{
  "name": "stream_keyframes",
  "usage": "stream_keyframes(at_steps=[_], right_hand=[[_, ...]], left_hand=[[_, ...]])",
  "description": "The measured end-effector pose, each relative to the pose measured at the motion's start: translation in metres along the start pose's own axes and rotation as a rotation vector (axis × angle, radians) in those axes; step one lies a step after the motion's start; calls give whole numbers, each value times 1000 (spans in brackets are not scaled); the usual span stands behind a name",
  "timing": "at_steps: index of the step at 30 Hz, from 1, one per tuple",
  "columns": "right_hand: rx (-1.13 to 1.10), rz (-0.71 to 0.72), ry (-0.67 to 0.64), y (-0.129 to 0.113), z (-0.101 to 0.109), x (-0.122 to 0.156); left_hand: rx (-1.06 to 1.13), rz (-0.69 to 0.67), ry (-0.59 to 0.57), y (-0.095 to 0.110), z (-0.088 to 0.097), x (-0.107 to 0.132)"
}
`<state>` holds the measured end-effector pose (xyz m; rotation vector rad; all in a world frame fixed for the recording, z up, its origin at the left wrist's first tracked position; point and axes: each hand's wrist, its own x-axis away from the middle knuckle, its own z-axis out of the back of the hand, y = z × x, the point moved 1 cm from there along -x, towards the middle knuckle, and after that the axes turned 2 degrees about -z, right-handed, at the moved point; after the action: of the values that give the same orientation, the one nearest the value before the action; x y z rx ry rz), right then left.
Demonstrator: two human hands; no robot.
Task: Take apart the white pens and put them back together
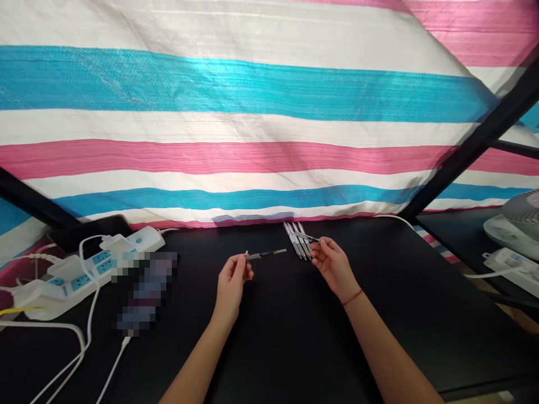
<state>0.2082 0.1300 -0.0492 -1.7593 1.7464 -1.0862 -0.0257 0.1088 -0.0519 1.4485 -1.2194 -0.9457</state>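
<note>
One slim pen part points rightward from the left hand, whose fingers pinch it above a black counter. Right of them, several white pens lie side by side, just left of the right hand, whose fingers grip a slim dark-ended piece; a loosened pinch could drop it among the pens, or low fingers might scatter them.

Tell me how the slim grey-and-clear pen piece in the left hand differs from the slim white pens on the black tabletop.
The slim grey-and-clear pen piece is held in the left hand; the slim white pens lie on the black tabletop. The piece is single; the pens are several, side by side. The piece points sideways; the pens run back to front, slanting. Both are narrow and straight.
</note>
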Motion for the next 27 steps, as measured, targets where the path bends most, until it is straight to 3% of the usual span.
stream_keyframes(at_steps=[13, 27], right_hand=[[214, 77, -11, 5, 0, 1], [296, 137, 8, 5, -2, 3]], left_hand=[[16, -11, 40, 2, 0, 0], [-23, -20, 24, 2, -1, 1]])
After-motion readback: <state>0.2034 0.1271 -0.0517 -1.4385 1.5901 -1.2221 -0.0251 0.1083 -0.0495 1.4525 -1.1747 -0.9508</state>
